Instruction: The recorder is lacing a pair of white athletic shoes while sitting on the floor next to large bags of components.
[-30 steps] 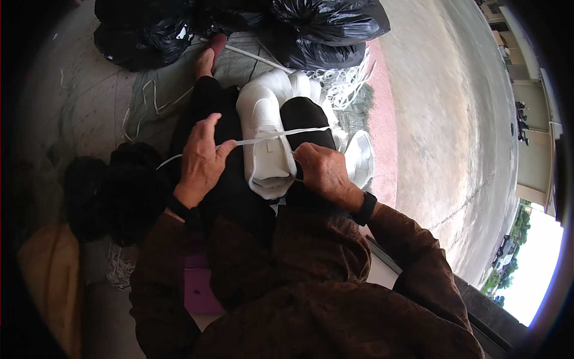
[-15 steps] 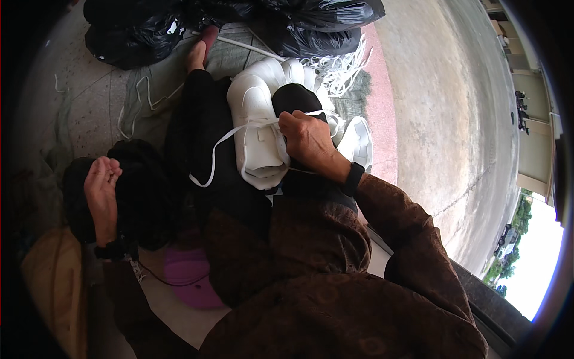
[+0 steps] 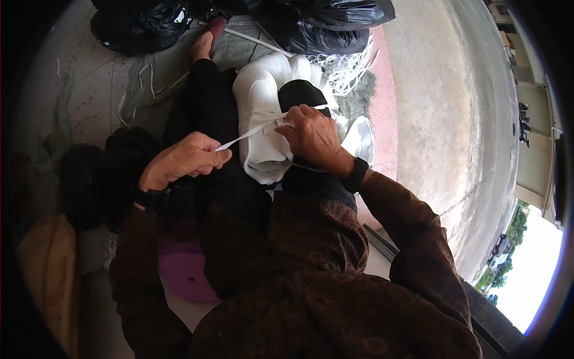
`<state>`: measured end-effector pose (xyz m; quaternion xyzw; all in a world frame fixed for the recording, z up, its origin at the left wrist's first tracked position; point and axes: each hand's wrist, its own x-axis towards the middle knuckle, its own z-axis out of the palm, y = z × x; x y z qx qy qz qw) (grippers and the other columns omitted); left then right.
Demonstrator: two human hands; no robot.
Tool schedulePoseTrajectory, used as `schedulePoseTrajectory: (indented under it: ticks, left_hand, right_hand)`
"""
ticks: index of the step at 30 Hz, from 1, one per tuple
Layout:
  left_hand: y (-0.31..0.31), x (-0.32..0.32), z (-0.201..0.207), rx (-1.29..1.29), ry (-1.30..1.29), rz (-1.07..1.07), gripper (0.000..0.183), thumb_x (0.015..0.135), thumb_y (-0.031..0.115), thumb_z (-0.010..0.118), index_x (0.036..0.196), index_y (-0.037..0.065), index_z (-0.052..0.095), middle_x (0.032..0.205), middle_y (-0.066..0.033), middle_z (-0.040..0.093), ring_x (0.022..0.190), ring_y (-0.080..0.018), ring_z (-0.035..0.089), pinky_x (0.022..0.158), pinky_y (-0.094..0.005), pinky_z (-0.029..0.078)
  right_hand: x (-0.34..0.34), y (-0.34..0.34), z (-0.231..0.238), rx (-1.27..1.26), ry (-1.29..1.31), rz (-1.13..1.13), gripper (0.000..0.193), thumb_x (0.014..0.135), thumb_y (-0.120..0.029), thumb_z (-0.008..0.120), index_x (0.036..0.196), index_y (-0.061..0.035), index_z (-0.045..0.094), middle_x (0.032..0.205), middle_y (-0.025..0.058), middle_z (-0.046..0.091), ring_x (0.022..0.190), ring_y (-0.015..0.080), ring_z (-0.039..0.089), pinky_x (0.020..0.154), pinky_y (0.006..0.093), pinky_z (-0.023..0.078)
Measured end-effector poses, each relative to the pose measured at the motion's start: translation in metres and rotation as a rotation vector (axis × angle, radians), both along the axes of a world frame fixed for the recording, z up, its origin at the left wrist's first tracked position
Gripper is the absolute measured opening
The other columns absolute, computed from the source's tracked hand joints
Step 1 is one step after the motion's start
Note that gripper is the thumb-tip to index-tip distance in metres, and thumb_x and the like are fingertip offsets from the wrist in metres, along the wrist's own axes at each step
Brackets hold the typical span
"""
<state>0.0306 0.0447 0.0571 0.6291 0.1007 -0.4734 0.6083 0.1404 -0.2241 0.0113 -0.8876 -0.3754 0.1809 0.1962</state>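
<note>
White shoe (image 3: 260, 143) lies on the person's black-clad legs (image 3: 200, 105), just above frame centre – toe up, opening toward the bottom edge. Left hand (image 3: 186, 158), left of centre, pinches the white lace (image 3: 239, 138) between thumb and forefinger; stretch across the shoe looks taut. Right hand (image 3: 314, 134) has its fingers curled in at the shoe's right edge, by the lace; can't tell what exactly it pinches.

Progress: lacing looks partial. Done – lace crosses the shoe below the toe, and a strand lies at the front of the lacing area. Left – section nearer the opening shows no clear crossing, and no finished bow is visible. Holes too small to count.

More white shoes (image 3: 359, 139) sit up and right of it, their lacing unclear; loose laces (image 3: 356, 69) pile at upper right, near black bags (image 3: 329, 39).
</note>
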Motion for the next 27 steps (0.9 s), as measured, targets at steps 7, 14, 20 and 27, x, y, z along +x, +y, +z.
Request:
schedulePoseTrajectory:
  ticks: [7,14,20,27]
  left_hand:
    - [0.116,-0.131,0.045,-0.514,-0.458,1.738,0.024,0.105,0.019,0.040,0.092,0.001,0.047,0.094,-0.0103,0.045,0.089,-0.0207,0.046,0.096,-0.0416,0.036]
    - [0.189,-0.295,-0.049,-1.178,-0.567,1.520,0.018,0.103,0.012,0.044,0.088,0.001,0.045,0.088,-0.0084,0.042,0.080,-0.0207,0.044,0.083,-0.0370,0.039]
    - [0.052,-0.133,-0.041,0.094,-0.497,1.229,0.013,0.100,0.011,0.055,0.106,0.000,0.058,0.101,-0.0065,0.056,0.085,-0.0097,0.050,0.078,-0.0257,0.043]
    - [-0.062,-0.003,-0.043,0.859,-1.195,0.159,0.031,0.086,0.010,0.066,0.114,0.003,0.058,0.107,-0.0151,0.062,0.102,-0.0319,0.057,0.089,-0.0446,0.045]
  right_hand:
    - [-0.011,-0.002,0.003,0.116,-0.247,-0.026,0.029,0.076,-0.026,0.075,0.082,-0.0031,0.059,0.087,0.0148,0.060,0.086,0.0331,0.061,0.072,0.0461,0.050]
    - [-0.005,0.007,-0.012,0.224,-0.121,0.053,0.014,0.070,-0.008,0.063,0.083,-0.0021,0.061,0.082,0.0202,0.061,0.084,0.0385,0.060,0.077,0.0457,0.051]
    - [-0.010,0.004,-0.005,0.068,-0.199,0.039,0.021,0.075,-0.004,0.061,0.095,-0.0001,0.055,0.081,0.0218,0.060,0.077,0.0397,0.065,0.066,0.0477,0.053]
    - [-0.013,0.024,0.002,-0.063,-0.274,0.204,0.016,0.077,-0.003,0.064,0.092,-0.0029,0.058,0.090,0.0200,0.060,0.086,0.0333,0.064,0.068,0.0437,0.052]
